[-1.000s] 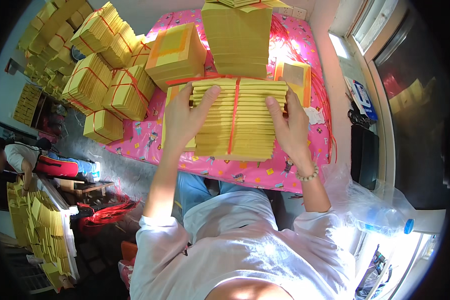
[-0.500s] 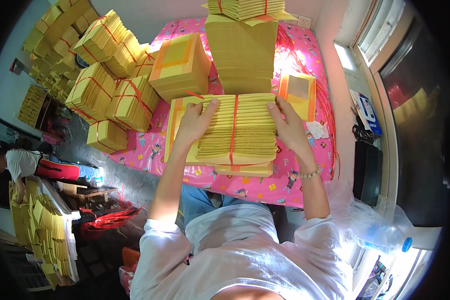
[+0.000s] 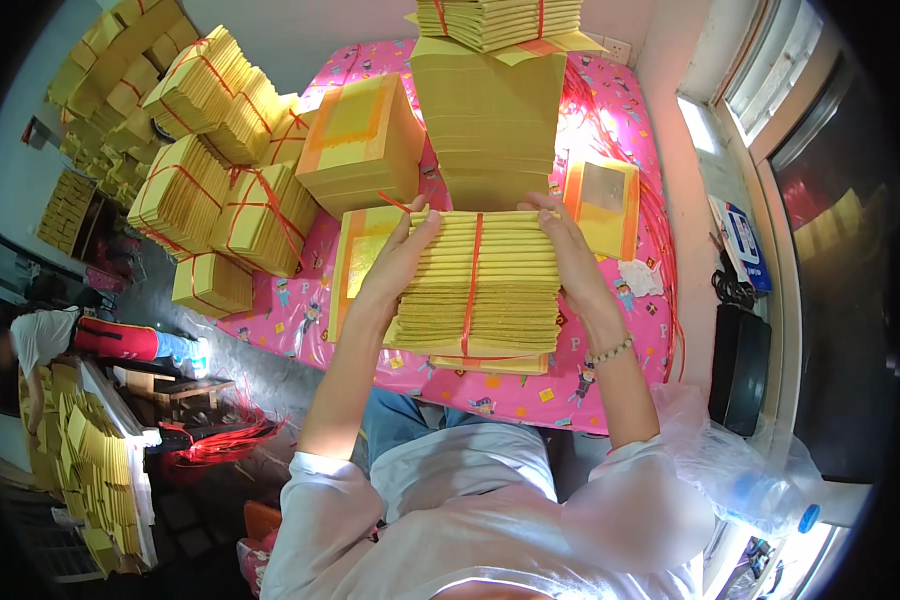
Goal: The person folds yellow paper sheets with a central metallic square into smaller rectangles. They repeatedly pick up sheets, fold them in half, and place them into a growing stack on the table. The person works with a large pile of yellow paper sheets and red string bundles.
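Note:
In front of me is a bundle of yellow padded envelopes, with a red plastic strap running round its middle. My left hand grips the bundle's left side, fingers over the far corner. On the right side, my right hand is pressed against it the same way, with a bead bracelet on that wrist. Beneath the bundle lie more yellow envelopes with an orange-edged face. Part of that lower pile is hidden. A short red strap end sticks up beside my left hand.
A tall envelope stack rises behind the bundle on the pink patterned table cover. Strapped bundles pile up at left. Loose red straps run along the right edge, near crumpled tissue. A co-worker bends over envelopes at far left.
The view has shifted slightly, so the table things sit a little lower. Both hands stay on the bundle's sides, fingers reaching a bit further over its far corners.

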The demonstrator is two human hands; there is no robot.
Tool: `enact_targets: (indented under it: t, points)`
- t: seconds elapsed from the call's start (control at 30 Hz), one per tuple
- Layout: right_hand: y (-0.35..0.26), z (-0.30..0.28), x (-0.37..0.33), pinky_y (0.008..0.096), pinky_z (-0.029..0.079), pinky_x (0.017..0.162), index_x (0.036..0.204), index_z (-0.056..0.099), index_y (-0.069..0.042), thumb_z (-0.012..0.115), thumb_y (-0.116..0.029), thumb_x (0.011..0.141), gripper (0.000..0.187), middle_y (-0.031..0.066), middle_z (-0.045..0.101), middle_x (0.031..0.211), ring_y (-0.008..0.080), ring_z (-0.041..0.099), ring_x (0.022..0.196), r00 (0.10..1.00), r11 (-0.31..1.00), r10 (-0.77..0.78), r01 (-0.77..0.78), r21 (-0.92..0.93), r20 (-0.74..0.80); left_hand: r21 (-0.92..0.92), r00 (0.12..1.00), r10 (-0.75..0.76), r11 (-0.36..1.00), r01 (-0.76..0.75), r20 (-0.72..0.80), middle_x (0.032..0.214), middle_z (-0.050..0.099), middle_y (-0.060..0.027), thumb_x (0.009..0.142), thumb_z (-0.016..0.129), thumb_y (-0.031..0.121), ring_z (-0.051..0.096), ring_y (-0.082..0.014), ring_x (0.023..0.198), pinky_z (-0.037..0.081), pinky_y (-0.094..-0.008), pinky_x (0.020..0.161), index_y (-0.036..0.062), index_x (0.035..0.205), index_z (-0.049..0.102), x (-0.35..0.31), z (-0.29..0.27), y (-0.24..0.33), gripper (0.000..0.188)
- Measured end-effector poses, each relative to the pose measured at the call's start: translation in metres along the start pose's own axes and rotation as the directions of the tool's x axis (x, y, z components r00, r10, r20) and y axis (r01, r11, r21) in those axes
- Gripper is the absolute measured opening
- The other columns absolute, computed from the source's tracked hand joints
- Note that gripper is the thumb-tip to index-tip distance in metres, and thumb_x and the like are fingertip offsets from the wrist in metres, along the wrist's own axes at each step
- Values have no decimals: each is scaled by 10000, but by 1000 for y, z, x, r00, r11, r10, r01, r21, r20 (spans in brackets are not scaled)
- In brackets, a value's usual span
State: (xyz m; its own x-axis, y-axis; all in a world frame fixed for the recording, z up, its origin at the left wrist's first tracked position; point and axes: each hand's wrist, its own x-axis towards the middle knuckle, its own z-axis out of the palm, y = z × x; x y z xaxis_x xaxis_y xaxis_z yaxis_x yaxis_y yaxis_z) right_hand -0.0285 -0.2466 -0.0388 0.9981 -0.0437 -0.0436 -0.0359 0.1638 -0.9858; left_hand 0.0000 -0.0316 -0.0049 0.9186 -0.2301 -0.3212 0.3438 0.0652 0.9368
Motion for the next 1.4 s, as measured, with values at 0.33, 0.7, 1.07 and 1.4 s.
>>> enact_targets:
  t: [0.33, 0.7, 1.07, 1.4]
  points:
    - [-1, 1, 1, 318, 378, 1028, 1385, 382, 0, 347, -244, 989, 467, 138, 470, 1370, 208, 477, 1217, 1000, 994, 28, -27, 104, -7, -31, 1000, 1, 1000, -2, -2, 1205, 556, -72, 934, 545, 327, 513, -150, 1133, 383, -281, 978, 82, 1381, 400, 10, -5, -4, 530]
    - [2, 4, 5, 308, 413, 985, 1334, 444, 28, 361, -251, 991, 450, 146, 524, 1301, 189, 524, 1148, 998, 983, 22, -10, 184, -64, -26, 1000, 12, 1000, -12, 22, 1258, 528, -69, 952, 545, 316, 484, -140, 1173, 370, -284, 994, 87, 1402, 386, 11, -4, -4, 530]
    - [10, -30, -19, 292, 420, 955, 1301, 509, -33, 452, -231, 1000, 364, 79, 588, 1214, 140, 540, 1120, 983, 985, -149, 157, 74, -102, 763, 695, 716, 417, -494, 58, 1312, 484, -164, 861, 662, 228, 450, -285, 1220, 373, -402, 1002, 25, 1356, 416, -24, -6, 16, 588]
    - [20, -51, 9, 247, 438, 915, 1270, 545, -37, 529, -192, 973, 336, 16, 610, 1142, 76, 545, 1049, 971, 986, -149, 131, 104, 188, 747, 659, 453, -24, -665, 601, 1311, 432, -228, 874, 596, 371, 405, -387, 1164, 329, -463, 1004, -89, 1353, 352, -42, 74, 7, 708]
